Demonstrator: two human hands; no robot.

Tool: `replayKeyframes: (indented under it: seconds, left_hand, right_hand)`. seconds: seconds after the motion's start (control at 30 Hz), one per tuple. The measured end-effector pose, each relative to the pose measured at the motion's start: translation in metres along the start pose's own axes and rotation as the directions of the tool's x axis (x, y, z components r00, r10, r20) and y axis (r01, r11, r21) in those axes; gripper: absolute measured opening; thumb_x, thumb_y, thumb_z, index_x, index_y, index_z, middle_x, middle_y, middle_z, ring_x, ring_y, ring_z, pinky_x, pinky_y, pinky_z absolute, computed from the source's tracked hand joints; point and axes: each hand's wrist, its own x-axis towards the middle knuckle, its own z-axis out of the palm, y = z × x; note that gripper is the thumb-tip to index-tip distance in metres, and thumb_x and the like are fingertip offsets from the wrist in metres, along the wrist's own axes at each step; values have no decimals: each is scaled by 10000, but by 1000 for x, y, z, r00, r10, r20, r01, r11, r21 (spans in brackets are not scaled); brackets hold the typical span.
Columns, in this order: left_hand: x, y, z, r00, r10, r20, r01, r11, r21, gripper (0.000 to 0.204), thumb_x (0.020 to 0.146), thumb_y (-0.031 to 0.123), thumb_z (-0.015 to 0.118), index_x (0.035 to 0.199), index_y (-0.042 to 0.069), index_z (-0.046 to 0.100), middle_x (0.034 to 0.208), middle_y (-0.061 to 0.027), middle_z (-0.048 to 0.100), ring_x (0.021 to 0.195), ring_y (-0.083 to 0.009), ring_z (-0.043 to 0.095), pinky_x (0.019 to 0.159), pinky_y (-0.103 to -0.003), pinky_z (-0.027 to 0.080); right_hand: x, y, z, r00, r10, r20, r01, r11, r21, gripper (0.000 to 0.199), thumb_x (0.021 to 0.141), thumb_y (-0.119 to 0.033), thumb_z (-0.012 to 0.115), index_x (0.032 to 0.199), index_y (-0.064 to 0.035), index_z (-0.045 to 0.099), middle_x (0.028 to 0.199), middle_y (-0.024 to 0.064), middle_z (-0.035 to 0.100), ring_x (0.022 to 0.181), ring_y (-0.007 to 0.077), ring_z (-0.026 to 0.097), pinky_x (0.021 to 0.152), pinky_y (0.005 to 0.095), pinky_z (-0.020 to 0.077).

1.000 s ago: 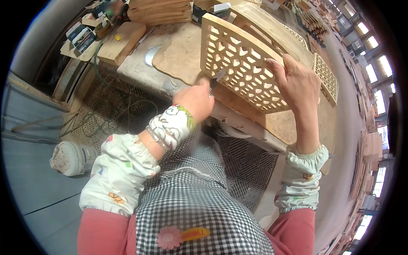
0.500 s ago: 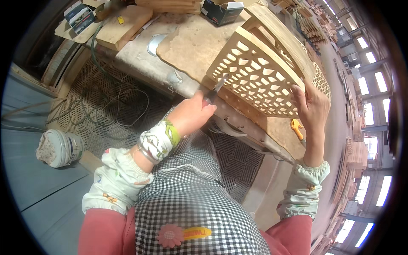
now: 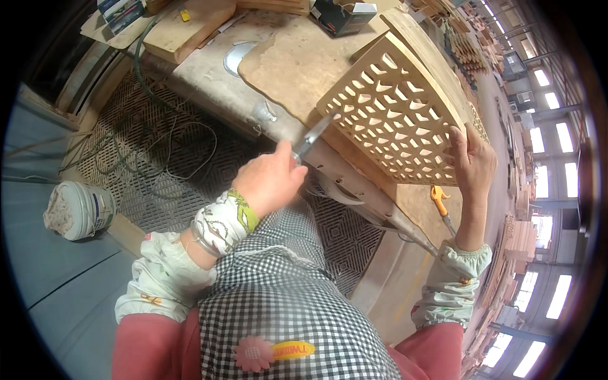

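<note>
My left hand (image 3: pixel 266 179) is closed around the handle of a narrow metal-bladed tool (image 3: pixel 310 138), whose exact kind I cannot make out. Its blade points up and to the right, with the tip by the near left corner of a wooden panel (image 3: pixel 394 95); I cannot tell if they touch. Many-sided holes are cut all over this panel, which belongs to a box-like wooden piece standing tilted on the workbench. At the panel's right edge my right hand (image 3: pixel 474 161) grips the wood, thumb on the face and the other fingers partly hidden behind.
The workbench (image 3: pixel 218 79) has a brown board (image 3: pixel 278 69) on it. A yellow pistol-shaped tool (image 3: pixel 438 197) lies near my right wrist. Further left are a thick wooden block (image 3: pixel 183 38) and a dark carton (image 3: pixel 342 19). A white bucket (image 3: pixel 79 212) and cables (image 3: pixel 171 149) are on the floor.
My left hand has drawn back slightly left and down with the bladed tool. The panel has tilted a little, its holed face showing more squarely. My right hand keeps its grip.
</note>
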Motion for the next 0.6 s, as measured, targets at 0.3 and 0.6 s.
replayKeyframes:
  seconds: [0.3,0.6]
  left_hand:
    - [26,17,10,987,107,-122,-56,929,367,387,990,304,659,1162,-5,501,853,-184,765,782,-408,756,688,-508,609]
    - [33,35,13,989,40,-140,27,894,447,403,991,298,647,1189,-24,508,875,-222,758,830,-404,766,738,-490,618]
  right_hand:
    - [-2,-24,-8,999,-34,-37,31,997,-77,577,1038,-552,608,736,-67,526,577,125,561,543,335,572,564,443,426]
    - [-5,-29,-15,998,-44,-39,40,993,-113,563,1033,-536,628,733,-69,531,569,114,562,533,318,577,551,433,427]
